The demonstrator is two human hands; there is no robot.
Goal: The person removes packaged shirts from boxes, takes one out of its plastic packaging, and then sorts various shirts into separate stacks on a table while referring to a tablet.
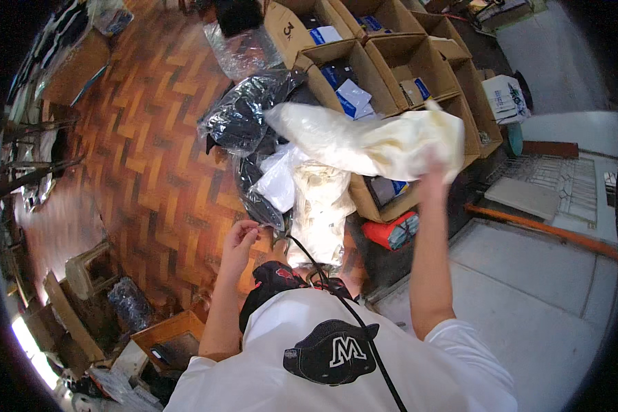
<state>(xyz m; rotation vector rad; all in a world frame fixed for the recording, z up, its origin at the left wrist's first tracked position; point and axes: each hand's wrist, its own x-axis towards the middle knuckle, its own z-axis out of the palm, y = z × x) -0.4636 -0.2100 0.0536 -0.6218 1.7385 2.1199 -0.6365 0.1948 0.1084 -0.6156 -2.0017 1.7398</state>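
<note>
My right hand [429, 165], blurred, is raised at the right and closed on a long cream bundle [367, 141], partly in shiny clear plastic, which stretches leftward over the boxes and bags. My left hand [245, 233] is lower at the left, fingers curled together beside the tip of a dark bagged bundle [250, 189]; what they hold is too small to make out. Below the raised bundle lie a white bagged item [273, 185], a bright cream bagged pile [319, 220] and black plastic-wrapped items [244, 113].
Open cardboard boxes [408, 75] with blue-and-white packets stand in rows at the back. A red package [388, 233] sits beside them. White panels [515, 288] and an orange bar [542, 232] are at the right. Wooden boxes [165, 336] clutter the lower left on the parquet floor [137, 158].
</note>
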